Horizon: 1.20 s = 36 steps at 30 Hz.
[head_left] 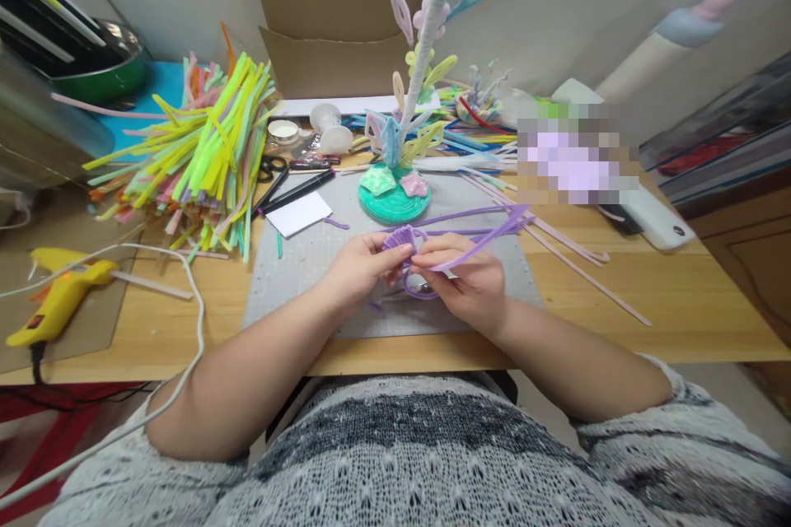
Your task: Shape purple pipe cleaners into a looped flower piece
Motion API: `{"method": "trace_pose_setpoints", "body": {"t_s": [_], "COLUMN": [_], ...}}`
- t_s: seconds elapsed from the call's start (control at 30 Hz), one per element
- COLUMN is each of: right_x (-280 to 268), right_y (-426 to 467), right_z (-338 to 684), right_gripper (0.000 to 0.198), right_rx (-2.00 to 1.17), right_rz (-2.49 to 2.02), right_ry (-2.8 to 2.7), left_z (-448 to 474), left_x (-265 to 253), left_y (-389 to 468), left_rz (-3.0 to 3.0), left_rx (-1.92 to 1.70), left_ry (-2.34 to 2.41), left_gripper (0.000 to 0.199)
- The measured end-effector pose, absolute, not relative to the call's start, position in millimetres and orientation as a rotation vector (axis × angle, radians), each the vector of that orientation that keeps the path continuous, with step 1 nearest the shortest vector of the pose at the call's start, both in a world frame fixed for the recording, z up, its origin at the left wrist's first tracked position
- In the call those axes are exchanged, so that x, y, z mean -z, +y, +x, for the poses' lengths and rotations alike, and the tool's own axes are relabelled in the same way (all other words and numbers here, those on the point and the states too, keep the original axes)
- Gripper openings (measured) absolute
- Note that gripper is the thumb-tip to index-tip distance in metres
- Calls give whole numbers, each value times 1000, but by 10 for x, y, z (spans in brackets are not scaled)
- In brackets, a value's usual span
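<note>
Over the grey cutting mat (290,280), my left hand (362,263) pinches a bundle of purple pipe cleaners (399,238) bent into a ribbed, coiled shape. My right hand (470,276) has its thumb and fingers closed on a purple strand at the right side of the piece. Long purple ends loop out to the right past my right hand. Something shiny lies under the hands, mostly hidden. Just behind stands a pipe-cleaner stem with pastel flowers and leaves on a round green base (394,204).
A big heap of coloured pipe cleaners (210,148) lies at the left, beside black scissors (270,168), markers (302,191) and a white card (299,214). A yellow glue gun (62,288) rests far left, its white cable crossing my left arm. Pink pipe cleaners (574,259) lie at the right.
</note>
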State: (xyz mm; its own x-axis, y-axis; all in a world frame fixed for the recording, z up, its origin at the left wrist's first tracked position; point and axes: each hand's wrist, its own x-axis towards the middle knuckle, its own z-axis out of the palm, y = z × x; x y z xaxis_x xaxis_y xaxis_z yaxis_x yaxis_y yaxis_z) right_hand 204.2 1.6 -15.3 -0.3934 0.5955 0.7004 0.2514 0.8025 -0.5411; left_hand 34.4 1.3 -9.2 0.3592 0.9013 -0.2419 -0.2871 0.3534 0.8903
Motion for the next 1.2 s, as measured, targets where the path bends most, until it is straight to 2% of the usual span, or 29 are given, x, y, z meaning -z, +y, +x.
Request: {"method": "trace_pose_setpoints", "body": {"t_s": [0.3, 0.53, 0.8, 0.97, 1.2], "right_x": [126, 117, 102, 89, 111], "right_y": [22, 7, -1, -2, 54], "right_z": [2062, 2070, 2040, 2037, 2003], "right_gripper": [24, 26, 27, 15, 5], "right_rx": [-217, -165, -269, -327, -741], "right_rz": [-555, -620, -620, -763, -884], "right_ry": [-2050, -1987, -1989, -1864, -1609], "left_z": [378, 390, 393, 385, 375], "left_x": [43, 41, 79, 90, 108], "left_y": [-3, -31, -25, -22, -12], "left_rz": [612, 625, 684, 747, 825], "left_rx": [-940, -930, -954, -954, -971], "left_ry": [716, 694, 792, 854, 920], "left_gripper": [17, 15, 19, 23, 24]}}
